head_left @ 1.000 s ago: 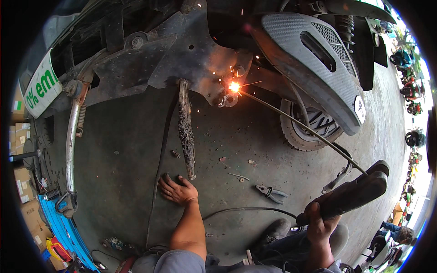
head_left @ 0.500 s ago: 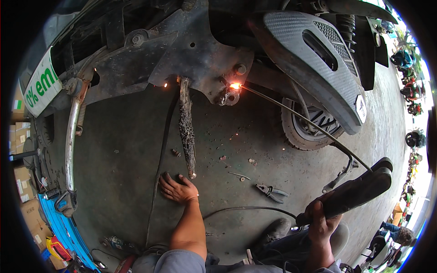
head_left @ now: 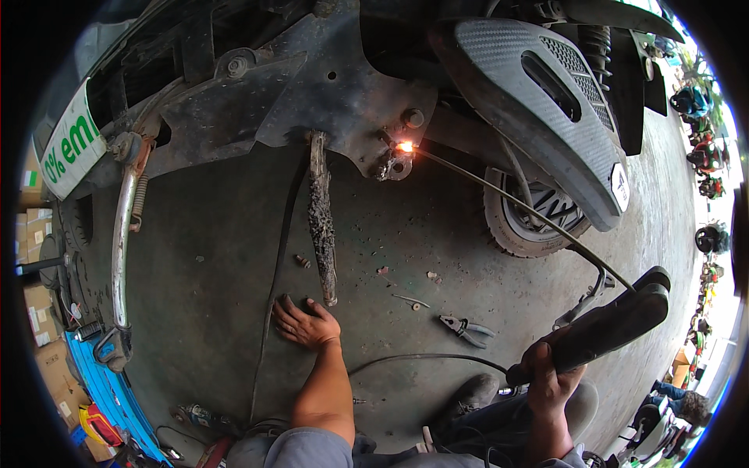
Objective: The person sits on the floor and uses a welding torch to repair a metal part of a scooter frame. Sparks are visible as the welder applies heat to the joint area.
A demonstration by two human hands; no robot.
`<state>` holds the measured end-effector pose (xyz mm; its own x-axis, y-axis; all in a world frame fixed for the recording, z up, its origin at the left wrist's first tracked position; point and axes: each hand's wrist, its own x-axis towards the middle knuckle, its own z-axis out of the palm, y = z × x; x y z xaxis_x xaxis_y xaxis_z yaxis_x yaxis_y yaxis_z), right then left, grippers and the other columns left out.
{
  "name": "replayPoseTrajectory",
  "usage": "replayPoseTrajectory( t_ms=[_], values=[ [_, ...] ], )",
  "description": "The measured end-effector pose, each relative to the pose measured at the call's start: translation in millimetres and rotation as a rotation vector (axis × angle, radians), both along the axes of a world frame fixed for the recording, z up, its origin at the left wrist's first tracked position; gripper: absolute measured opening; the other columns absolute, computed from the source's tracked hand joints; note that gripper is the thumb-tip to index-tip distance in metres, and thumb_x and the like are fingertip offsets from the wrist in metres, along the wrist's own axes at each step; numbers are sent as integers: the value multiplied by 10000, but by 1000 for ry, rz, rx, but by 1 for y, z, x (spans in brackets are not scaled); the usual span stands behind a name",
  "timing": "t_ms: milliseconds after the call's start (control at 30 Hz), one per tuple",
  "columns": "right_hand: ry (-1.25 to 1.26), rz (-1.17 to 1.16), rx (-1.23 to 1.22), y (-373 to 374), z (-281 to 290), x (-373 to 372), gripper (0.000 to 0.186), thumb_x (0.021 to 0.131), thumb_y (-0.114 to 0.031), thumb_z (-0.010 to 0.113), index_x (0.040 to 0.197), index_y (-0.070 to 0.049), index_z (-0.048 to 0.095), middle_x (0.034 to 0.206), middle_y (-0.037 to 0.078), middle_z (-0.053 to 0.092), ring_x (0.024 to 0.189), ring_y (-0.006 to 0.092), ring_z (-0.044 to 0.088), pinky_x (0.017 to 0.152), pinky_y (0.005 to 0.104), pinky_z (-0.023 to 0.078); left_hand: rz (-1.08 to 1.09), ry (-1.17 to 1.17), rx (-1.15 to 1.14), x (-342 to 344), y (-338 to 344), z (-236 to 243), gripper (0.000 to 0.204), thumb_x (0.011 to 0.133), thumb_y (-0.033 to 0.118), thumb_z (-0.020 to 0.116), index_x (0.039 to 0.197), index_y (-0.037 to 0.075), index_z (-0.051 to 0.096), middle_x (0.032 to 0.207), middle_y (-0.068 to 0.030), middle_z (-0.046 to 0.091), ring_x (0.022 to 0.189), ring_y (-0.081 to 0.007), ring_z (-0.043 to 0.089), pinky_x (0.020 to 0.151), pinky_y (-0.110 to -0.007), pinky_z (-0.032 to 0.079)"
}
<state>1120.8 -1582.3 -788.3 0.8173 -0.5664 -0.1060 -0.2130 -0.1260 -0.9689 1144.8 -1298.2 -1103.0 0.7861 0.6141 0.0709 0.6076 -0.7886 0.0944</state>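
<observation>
My right hand [head_left: 551, 376] is wrapped round a black welding electrode holder [head_left: 612, 324]. From its jaws a long thin welding rod [head_left: 524, 204] slants up and left. The rod's tip meets a rusty lug on the dark metal frame [head_left: 343, 97], where an orange-white arc glows [head_left: 405, 147]. Spread on the concrete floor, my left hand [head_left: 307, 321] holds nothing. Just above its fingers ends a rough, crusted metal bar [head_left: 321, 210], whose upper end reaches the frame. A black cable [head_left: 271, 312] runs past the left fingertips.
Pliers [head_left: 466, 331] and small metal bits lie on the floor. A side stand [head_left: 123, 257] hangs at left, beside a blue object [head_left: 109, 398]. A grey plastic cover [head_left: 538, 101] and a wheel [head_left: 534, 222] stand at right. A power tool [head_left: 199, 415] lies at lower left.
The electrode holder has shifted very slightly left and up. Sparks seen earlier beside the bar's upper end and over the floor are gone. My left hand has stayed in place.
</observation>
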Motion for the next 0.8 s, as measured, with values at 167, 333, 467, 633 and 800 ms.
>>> replayPoseTrajectory(
  t_ms=[167,333,467,633,800],
  values=[
    [13,-24,-8,3,1,2,66,888,-15,606,887,18,549,640,33,570,494,105,549,462,247,432,2,16,-11,0,0,1,722,838,302,620,1474,107,340,1591,-133,261,1476,-329,241,1195,-527,183],
    [15,-8,-35,0,0,2,75,882,-23,613,880,19,550,644,35,571,496,106,551,465,248,435,-12,-50,26,1,-1,3,558,936,388,502,1411,107,415,1547,-138,341,1449,-332,293,1159,-547,221],
    [6,9,-54,-2,-2,1,86,881,-35,623,885,15,554,647,32,571,500,105,554,473,242,431,-18,-66,29,1,-2,2,556,936,394,501,1410,115,415,1545,-138,342,1443,-336,299,1157,-547,223],
    [7,4,-29,0,-1,2,107,890,-46,635,899,19,550,651,36,571,495,105,550,464,243,424,-6,-18,8,0,0,0,654,874,349,567,1451,113,372,1571,-137,299,1464,-333,264,1178,-537,202],
    [9,13,3,2,0,3,115,896,-50,637,905,19,545,648,35,570,494,103,547,455,245,420,-7,-21,10,-1,1,-2,658,873,346,567,1456,113,370,1571,-137,299,1464,-334,264,1179,-539,200]
  ],
)
